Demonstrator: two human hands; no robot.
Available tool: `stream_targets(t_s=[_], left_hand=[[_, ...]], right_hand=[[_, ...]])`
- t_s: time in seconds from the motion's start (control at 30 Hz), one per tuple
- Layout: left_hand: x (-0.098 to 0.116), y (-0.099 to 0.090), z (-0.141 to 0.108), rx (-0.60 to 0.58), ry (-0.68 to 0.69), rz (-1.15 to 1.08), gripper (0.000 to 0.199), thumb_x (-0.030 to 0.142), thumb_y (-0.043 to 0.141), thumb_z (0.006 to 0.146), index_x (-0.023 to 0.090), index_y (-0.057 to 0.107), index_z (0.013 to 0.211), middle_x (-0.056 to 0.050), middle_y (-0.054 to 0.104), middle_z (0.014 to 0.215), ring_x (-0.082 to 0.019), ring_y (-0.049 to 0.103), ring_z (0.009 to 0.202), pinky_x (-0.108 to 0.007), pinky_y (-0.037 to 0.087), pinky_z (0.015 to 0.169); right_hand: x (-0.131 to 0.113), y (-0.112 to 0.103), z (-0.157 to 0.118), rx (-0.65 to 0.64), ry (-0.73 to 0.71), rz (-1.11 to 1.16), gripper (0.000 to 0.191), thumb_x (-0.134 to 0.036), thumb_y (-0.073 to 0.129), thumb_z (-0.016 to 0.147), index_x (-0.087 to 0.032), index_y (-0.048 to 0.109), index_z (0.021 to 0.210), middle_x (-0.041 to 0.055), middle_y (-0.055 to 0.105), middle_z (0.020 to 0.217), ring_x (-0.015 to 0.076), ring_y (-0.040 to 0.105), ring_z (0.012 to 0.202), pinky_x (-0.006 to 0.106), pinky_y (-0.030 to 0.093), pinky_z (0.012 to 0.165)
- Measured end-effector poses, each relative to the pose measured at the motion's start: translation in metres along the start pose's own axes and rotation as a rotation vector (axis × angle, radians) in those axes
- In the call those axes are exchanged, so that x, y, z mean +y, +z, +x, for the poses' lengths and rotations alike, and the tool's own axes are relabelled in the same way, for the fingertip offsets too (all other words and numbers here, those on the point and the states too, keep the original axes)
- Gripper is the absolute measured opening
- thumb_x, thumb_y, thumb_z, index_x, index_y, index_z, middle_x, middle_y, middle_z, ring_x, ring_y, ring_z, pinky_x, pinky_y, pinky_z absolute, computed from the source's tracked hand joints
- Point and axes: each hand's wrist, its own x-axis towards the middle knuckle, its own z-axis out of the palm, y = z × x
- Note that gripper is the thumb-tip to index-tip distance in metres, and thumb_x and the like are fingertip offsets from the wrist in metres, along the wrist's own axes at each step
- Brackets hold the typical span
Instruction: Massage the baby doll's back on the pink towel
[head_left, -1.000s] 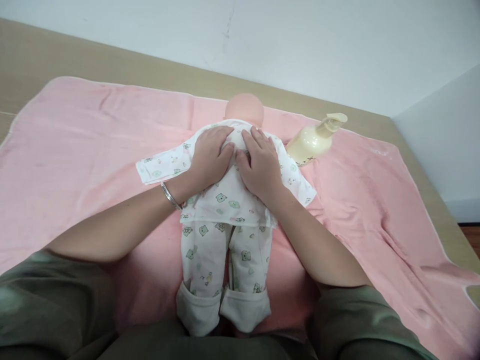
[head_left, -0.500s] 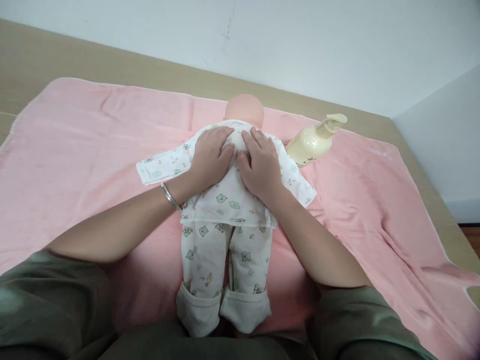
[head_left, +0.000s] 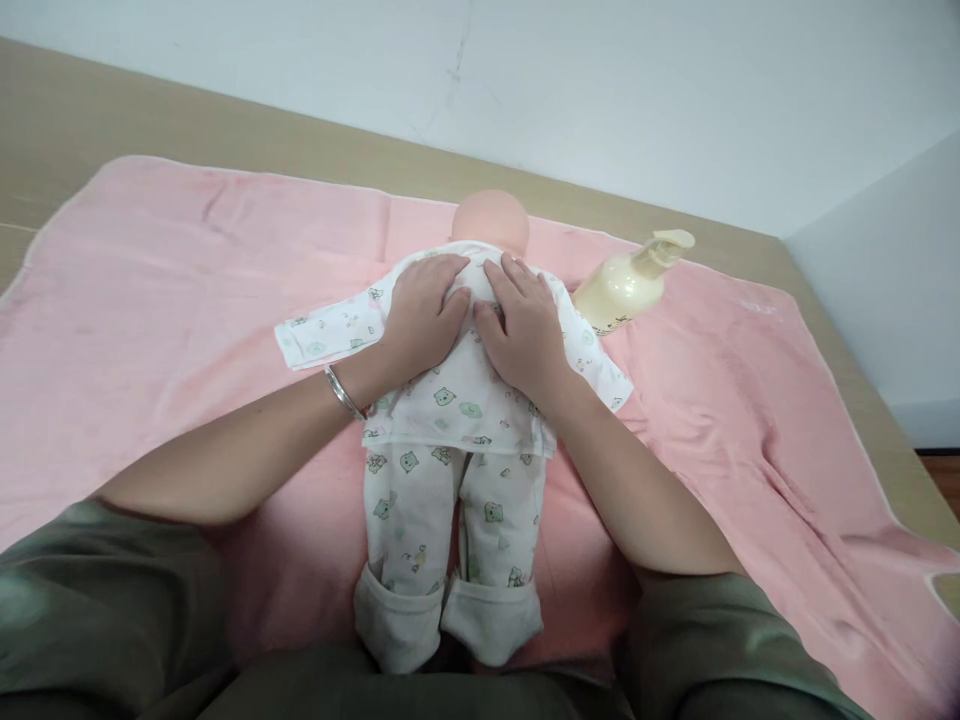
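The pale wall [head_left: 637,100] rose behind the table [head_left: 247,125], and a pink blanket [head_left: 187,250] covered much of the tabletop. The doll [head_left: 489,218] lay on the blanket between the forearms, seemingly face down, head toward the wall. It wore a printed shirt [head_left: 450,410] and trousers [head_left: 412,510] with turned-up cuffs. The left hand [head_left: 424,310] and right hand [head_left: 525,325] rested open on the upper shirt, palms down, gripping nothing, the thumbs close but apart. How hard they pressed could not be told. Good contact here seemed to call for even, light pressure from both palms, matched on either side of the middle, without dragging the cloth. The pump bottle [head_left: 622,285] lay tilted beside the right sleeve, so the right elbow and fingers needed care near it. A bracelet [head_left: 343,392] circled the left wrist, best kept off the fabric.
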Motion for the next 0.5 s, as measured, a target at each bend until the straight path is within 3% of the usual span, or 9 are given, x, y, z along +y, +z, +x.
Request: stream_targets(t_s=[0.5], left_hand=[[0.0,-0.0002,-0.0001,-0.007,-0.011,0.02,0.052,0.032,0.034,0.096,0.013,0.066,0.132,-0.013,0.07,0.14,-0.028,0.062,0.132,-0.046,0.045,0.121]], right_hand=[[0.0001,0.0003,0.0001,0.005,-0.001,-0.021,0.059,-0.026,0.046,0.102,-0.012,0.048,0.16,0.0152,0.041,0.171,0.0329,0.034,0.163,0.057,0.022,0.137]])
